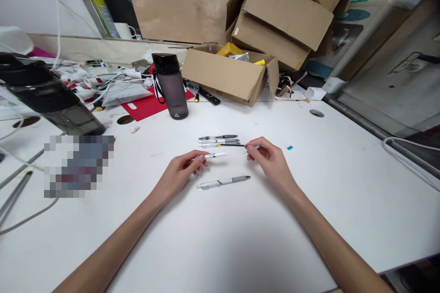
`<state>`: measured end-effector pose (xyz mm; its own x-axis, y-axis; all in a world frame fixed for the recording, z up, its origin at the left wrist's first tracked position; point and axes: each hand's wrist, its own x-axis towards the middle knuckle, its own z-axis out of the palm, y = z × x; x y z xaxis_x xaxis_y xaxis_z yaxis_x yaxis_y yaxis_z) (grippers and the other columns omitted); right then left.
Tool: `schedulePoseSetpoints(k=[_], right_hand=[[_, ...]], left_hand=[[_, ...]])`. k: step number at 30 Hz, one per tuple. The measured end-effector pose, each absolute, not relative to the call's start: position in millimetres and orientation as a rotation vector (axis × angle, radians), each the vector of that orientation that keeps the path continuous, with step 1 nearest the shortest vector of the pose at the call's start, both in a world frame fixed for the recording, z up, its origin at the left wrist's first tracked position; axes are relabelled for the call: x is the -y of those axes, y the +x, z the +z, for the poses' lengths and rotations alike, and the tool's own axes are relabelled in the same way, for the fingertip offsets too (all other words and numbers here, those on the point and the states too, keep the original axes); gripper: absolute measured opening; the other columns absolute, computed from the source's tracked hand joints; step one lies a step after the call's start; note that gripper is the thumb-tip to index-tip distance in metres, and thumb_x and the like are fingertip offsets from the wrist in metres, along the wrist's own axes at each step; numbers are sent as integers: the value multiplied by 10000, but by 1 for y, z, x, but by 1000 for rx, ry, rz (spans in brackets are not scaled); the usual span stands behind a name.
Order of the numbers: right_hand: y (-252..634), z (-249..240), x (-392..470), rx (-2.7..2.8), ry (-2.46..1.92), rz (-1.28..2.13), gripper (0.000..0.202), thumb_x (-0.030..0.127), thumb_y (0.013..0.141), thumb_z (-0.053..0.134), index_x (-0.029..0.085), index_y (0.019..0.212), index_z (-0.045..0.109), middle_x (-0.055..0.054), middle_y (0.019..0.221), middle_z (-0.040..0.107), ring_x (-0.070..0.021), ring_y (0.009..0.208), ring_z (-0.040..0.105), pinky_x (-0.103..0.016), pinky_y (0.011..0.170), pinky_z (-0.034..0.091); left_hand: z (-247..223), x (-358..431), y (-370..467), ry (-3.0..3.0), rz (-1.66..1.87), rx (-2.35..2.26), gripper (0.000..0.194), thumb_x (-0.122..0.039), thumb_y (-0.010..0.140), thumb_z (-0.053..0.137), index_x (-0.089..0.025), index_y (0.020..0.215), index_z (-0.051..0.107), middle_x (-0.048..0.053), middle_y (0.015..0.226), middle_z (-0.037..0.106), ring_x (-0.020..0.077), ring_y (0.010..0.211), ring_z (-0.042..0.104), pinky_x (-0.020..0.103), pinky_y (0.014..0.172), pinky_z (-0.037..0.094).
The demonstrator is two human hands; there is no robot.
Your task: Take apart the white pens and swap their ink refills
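My left hand point(185, 168) is closed on a white pen barrel point(217, 154), which points to the right. Between the thumb and fingers of my right hand point(267, 155) is a small grey pen part point(253, 148). A thin dark refill point(232, 145) reaches from the row of pens to the right hand's fingertips; whether the hand touches it I cannot tell. Behind the hands lie a black clear pen point(218, 137) and a grey-white pen point(223, 141). Nearer to me, a white pen with a grey grip point(223, 182) rests on the white table point(220, 229).
A dark bottle point(172, 87) stands behind the left hand, beside a red folder point(147, 106). Farther back are an open cardboard box point(223, 73) and a remote point(209, 96). Another bottle point(51, 96) and cables are at the left. A blue scrap point(290, 148) lies at the right.
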<state>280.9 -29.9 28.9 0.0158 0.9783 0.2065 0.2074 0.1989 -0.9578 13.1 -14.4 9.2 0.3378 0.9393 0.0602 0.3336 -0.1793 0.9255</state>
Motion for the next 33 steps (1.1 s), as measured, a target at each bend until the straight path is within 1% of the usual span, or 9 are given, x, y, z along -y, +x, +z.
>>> schedulePoseSetpoints(k=[9, 15, 22, 27, 33], right_hand=[[282, 28, 28, 1314, -1227, 1013, 328, 492, 907, 651, 203, 751, 651, -25, 865, 677, -140, 651, 587, -301, 715, 491], [282, 28, 29, 1305, -1267, 977, 474, 589, 927, 590, 187, 688, 672, -33, 754, 656, -136, 574, 561, -298, 646, 467], [283, 28, 29, 1305, -1292, 960, 532, 625, 924, 576, 184, 642, 671, -28, 685, 637, -131, 534, 548, -298, 621, 452], [282, 30, 31, 1331, -1281, 959, 517, 617, 927, 576, 187, 657, 673, -30, 701, 641, -136, 555, 553, -296, 632, 469], [281, 35, 33, 1399, -1192, 972, 375, 542, 925, 621, 205, 766, 664, -41, 870, 683, -155, 661, 599, -305, 695, 512]], left_hand=[[8, 14, 12, 1712, 856, -1161, 385, -501, 990, 536, -219, 1161, 735, 46, 925, 733, 188, 786, 588, 283, 764, 485], [7, 14, 12, 1714, 851, -1159, 397, -510, 989, 534, -216, 1164, 736, 50, 936, 737, 187, 784, 592, 288, 768, 486], [8, 14, 12, 1700, 852, -1147, 389, -504, 992, 535, -219, 1170, 731, 46, 932, 735, 184, 788, 586, 286, 772, 483], [9, 14, 13, 1719, 845, -1164, 403, -508, 993, 524, -214, 1173, 732, 50, 925, 737, 192, 785, 591, 288, 766, 486], [7, 14, 12, 1703, 854, -1147, 381, -504, 993, 535, -223, 1160, 732, 39, 927, 735, 182, 783, 594, 279, 761, 484]])
